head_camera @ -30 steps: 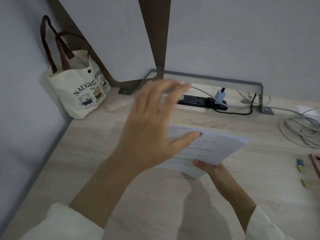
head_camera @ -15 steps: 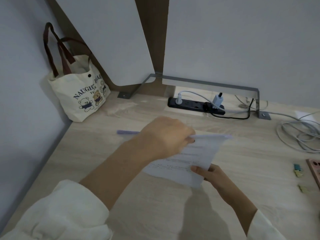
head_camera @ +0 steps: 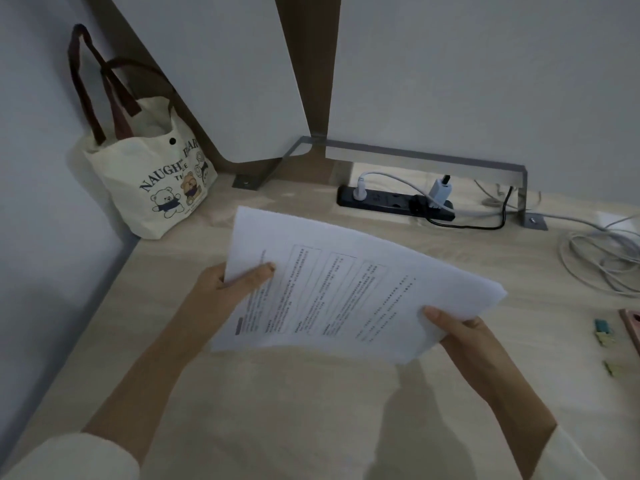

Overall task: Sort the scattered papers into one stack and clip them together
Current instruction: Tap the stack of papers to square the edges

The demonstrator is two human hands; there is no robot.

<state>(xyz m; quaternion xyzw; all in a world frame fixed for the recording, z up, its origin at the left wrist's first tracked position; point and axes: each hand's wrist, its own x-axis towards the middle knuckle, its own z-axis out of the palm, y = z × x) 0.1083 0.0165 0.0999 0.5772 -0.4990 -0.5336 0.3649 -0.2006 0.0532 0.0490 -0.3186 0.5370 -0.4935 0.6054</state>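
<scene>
A stack of white printed papers (head_camera: 346, 289) is held above the wooden desk (head_camera: 294, 410), roughly flat, its printed side up and text running sideways. My left hand (head_camera: 225, 292) pinches its left edge with the thumb on top. My right hand (head_camera: 464, 336) grips the lower right corner, thumb on the sheet. Small coloured clips (head_camera: 603, 332) lie on the desk at the right edge, apart from both hands; another small clip (head_camera: 609, 368) lies just below them.
A cream tote bag (head_camera: 152, 188) with bear pictures leans in the back left corner. A black power strip (head_camera: 394, 202) with plugs sits at the back under a metal bracket (head_camera: 433, 159). Coiled grey cables (head_camera: 602, 261) lie at the right. A pink object (head_camera: 632, 327) is cut off by the right edge.
My left hand came down from above the sheets and took their left edge. The papers now lie flatter and wider open between both hands.
</scene>
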